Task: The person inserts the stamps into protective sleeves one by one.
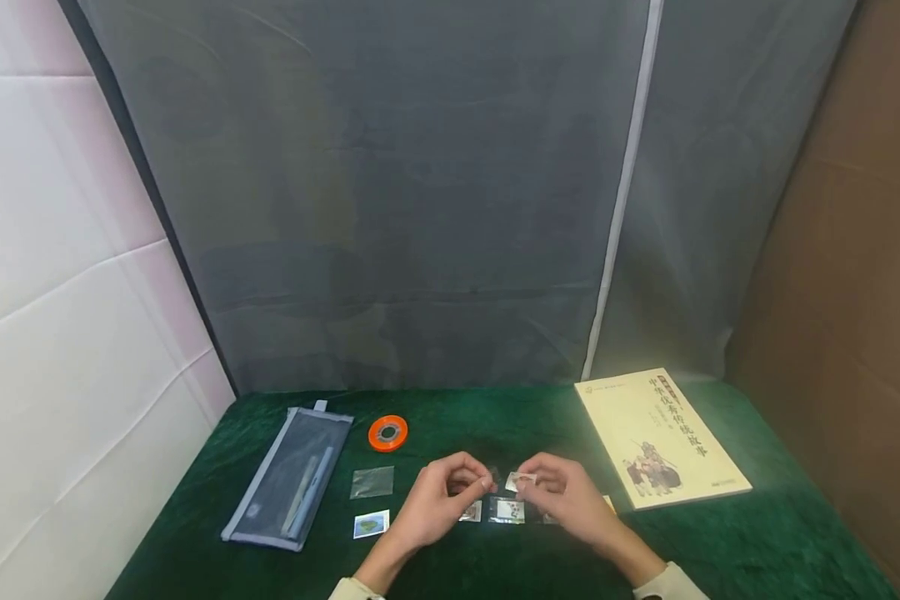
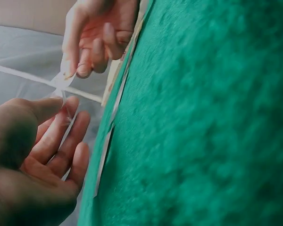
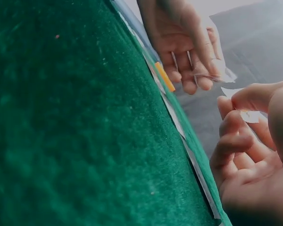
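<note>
Above the green cloth, my left hand (image 1: 444, 497) pinches a small clear plastic sleeve (image 3: 230, 75) between thumb and fingertips. My right hand (image 1: 572, 502) pinches a small white-edged stamp (image 1: 518, 481), its corner close to the sleeve's edge. Below the hands lies a sleeved stamp (image 1: 507, 511). To its left is another stamp (image 1: 470, 512), partly hidden by my left hand. Under my right hand, more small pieces are mostly covered. Left of my left hand lie a flat clear sleeve (image 1: 372, 482) and a stamp with a green picture on blue (image 1: 371, 524).
A roll of orange tape (image 1: 387, 433) sits behind the flat sleeve. Farther left lies a zipped mesh pouch (image 1: 288, 479) with pen-like items inside. A cream-coloured book (image 1: 660, 442) occupies the right side. A grey curtain (image 1: 420, 208) hangs behind the table.
</note>
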`<state>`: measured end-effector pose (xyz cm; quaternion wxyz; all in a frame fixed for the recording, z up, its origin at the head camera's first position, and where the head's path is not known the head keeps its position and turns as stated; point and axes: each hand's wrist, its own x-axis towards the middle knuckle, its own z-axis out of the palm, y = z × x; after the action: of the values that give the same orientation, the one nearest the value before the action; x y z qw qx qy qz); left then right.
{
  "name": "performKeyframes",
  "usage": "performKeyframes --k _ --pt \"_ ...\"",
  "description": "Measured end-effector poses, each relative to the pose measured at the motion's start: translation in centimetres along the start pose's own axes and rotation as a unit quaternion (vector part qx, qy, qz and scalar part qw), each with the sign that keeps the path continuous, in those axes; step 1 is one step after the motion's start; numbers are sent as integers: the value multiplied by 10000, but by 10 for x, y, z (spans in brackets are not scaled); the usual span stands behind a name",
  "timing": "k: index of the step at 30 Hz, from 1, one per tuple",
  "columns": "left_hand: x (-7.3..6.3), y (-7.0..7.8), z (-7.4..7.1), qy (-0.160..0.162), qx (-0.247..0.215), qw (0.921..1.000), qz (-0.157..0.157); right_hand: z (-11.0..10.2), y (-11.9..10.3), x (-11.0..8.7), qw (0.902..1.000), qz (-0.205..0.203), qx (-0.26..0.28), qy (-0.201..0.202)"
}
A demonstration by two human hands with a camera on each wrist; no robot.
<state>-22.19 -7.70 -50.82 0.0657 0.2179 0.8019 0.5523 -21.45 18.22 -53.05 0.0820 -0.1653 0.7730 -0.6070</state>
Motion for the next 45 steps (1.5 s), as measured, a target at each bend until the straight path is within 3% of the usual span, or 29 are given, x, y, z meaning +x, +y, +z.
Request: performKeyframes --k 8,16,27,34,45 --pt "-2 -4 5 182 42 9998 -35 0 1 1 9974 210 675 136" --pt "-1 -5 8 306 88 9995 -36 -1 3 0 9996 155 227 112" --pt "-2 -1 7 180 37 9998 -119 1 3 -2 9994 -324 54 -146" --pt "-2 -1 8 233 50 9997 -101 2 0 -2 9998 -190 -93 31" --pt "-2 -1 8 646 -57 9973 -340 2 -1 -3 9998 -34 -150 143"
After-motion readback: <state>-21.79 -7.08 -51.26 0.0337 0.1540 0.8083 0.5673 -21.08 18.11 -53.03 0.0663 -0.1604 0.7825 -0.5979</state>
